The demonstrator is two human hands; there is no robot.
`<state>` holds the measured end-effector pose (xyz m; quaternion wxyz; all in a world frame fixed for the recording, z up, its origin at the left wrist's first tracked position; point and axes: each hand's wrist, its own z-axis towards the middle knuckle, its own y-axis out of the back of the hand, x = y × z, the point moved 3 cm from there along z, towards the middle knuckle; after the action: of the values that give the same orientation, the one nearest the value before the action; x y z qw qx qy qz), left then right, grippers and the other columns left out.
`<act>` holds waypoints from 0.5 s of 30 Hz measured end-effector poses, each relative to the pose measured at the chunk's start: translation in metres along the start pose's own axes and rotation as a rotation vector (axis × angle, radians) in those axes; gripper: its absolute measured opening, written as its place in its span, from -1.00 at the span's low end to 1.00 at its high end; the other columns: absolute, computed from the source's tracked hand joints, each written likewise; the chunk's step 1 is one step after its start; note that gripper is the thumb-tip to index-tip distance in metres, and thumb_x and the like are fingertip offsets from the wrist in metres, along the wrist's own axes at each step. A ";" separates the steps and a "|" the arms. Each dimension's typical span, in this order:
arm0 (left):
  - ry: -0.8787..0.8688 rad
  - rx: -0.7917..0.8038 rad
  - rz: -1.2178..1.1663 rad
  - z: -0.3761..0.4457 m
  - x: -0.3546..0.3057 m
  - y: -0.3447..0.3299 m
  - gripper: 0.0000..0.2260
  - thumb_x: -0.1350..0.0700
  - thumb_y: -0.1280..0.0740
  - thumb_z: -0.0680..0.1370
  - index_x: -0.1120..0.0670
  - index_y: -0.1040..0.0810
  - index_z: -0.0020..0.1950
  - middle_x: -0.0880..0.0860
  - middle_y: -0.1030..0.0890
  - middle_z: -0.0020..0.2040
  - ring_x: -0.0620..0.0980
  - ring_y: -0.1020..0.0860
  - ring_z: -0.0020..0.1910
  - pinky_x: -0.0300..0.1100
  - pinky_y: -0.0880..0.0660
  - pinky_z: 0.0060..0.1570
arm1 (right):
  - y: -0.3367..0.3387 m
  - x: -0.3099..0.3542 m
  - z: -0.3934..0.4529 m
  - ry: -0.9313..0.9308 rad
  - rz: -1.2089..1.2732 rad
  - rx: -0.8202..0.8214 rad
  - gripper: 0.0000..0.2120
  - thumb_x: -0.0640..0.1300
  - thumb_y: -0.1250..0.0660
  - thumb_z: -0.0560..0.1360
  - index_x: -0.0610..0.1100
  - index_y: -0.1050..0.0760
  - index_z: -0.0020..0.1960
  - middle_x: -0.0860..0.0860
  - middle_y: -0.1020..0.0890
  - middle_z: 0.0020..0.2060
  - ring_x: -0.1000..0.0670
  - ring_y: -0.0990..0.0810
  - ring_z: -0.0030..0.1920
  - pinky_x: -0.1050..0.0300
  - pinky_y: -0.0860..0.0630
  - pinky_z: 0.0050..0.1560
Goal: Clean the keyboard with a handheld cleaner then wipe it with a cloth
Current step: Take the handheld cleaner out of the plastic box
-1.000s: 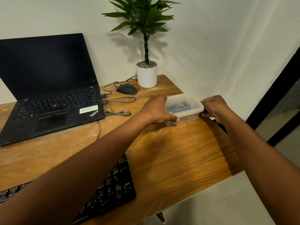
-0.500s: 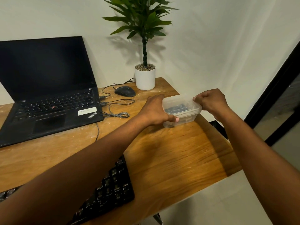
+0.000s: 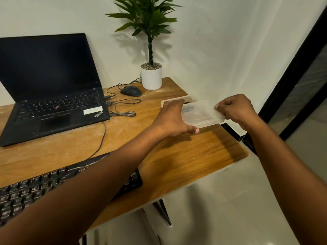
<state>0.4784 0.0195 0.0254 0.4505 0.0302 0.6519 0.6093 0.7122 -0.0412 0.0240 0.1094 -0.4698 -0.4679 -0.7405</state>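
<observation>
A small clear plastic container (image 3: 177,100) stands near the desk's right edge, with something dark inside. My left hand (image 3: 172,119) grips its left side, thumb at the front. Its translucent lid (image 3: 201,114) is raised off the rim and tilted. My right hand (image 3: 235,108) pinches the lid's right edge. The black keyboard (image 3: 26,195) lies at the desk's near left, partly under my left forearm. No cloth is visible.
An open black laptop (image 3: 53,106) sits at the back left of the wooden desk (image 3: 185,156). Behind the container are a black mouse (image 3: 131,91), a coiled cable (image 3: 123,113) and a potted plant (image 3: 151,76). The desk's edge lies just right of the container.
The lid was seated on the container before; now my right hand has lifted it off the rim. My left hand has stayed on the container.
</observation>
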 end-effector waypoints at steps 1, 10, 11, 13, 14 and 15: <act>-0.002 0.004 0.002 -0.007 -0.004 -0.005 -0.04 -0.25 -0.64 0.23 0.02 -0.35 0.53 0.03 -0.45 0.46 0.07 -0.36 0.44 -0.01 -0.40 0.38 | 0.003 -0.005 -0.008 -0.014 -0.012 0.003 -0.93 -0.12 -0.50 0.49 -0.08 -0.70 -0.17 0.00 -0.72 -0.18 -0.09 -0.70 -0.13 -0.10 -0.69 -0.01; -0.006 0.077 0.029 -0.064 -0.030 -0.040 0.01 -0.27 -0.60 0.31 0.01 -0.20 0.62 0.03 -0.27 0.60 0.05 -0.17 0.57 -0.03 -0.20 0.52 | 0.020 -0.048 -0.064 -0.112 -0.123 0.009 -0.93 -0.10 -0.49 0.51 -0.06 -0.71 -0.14 0.00 -0.71 -0.17 -0.06 -0.67 -0.15 -0.03 -0.68 -0.10; 0.002 0.093 0.035 -0.067 -0.031 -0.043 0.01 -0.27 -0.59 0.32 0.02 -0.19 0.62 0.04 -0.27 0.59 0.05 -0.18 0.56 -0.03 -0.21 0.51 | 0.021 -0.050 -0.067 -0.115 -0.133 0.002 -0.93 -0.10 -0.49 0.51 -0.06 -0.71 -0.14 0.00 -0.71 -0.17 -0.05 -0.66 -0.15 -0.02 -0.68 -0.11; 0.013 0.115 0.044 -0.071 -0.033 -0.047 0.02 -0.27 -0.59 0.33 0.03 -0.17 0.63 0.04 -0.27 0.59 0.05 -0.19 0.55 -0.02 -0.24 0.49 | 0.019 -0.054 -0.071 -0.122 -0.147 -0.006 -0.93 -0.11 -0.48 0.51 -0.05 -0.71 -0.15 0.02 -0.70 -0.15 -0.01 -0.64 -0.14 -0.05 -0.67 -0.04; 0.018 0.120 0.047 -0.073 -0.033 -0.049 0.02 -0.27 -0.59 0.33 0.02 -0.17 0.63 0.03 -0.27 0.59 0.05 -0.20 0.55 -0.01 -0.25 0.49 | 0.018 -0.055 -0.073 -0.122 -0.161 -0.007 -0.92 -0.11 -0.48 0.51 -0.04 -0.71 -0.16 0.03 -0.69 -0.15 0.01 -0.63 -0.13 -0.07 -0.67 0.00; 0.025 0.123 0.047 -0.074 -0.033 -0.050 0.02 -0.28 -0.58 0.33 0.02 -0.17 0.63 0.03 -0.27 0.59 0.05 -0.20 0.54 -0.01 -0.26 0.49 | 0.017 -0.056 -0.073 -0.124 -0.178 -0.007 -0.92 -0.10 -0.48 0.51 -0.03 -0.71 -0.15 0.04 -0.69 -0.15 0.02 -0.62 -0.12 -0.08 -0.66 0.03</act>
<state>0.4773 -0.0692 -0.0081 0.4253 0.0654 0.6926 0.5789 0.7089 -0.1240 -0.0198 0.0123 -0.4715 -0.5110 -0.7187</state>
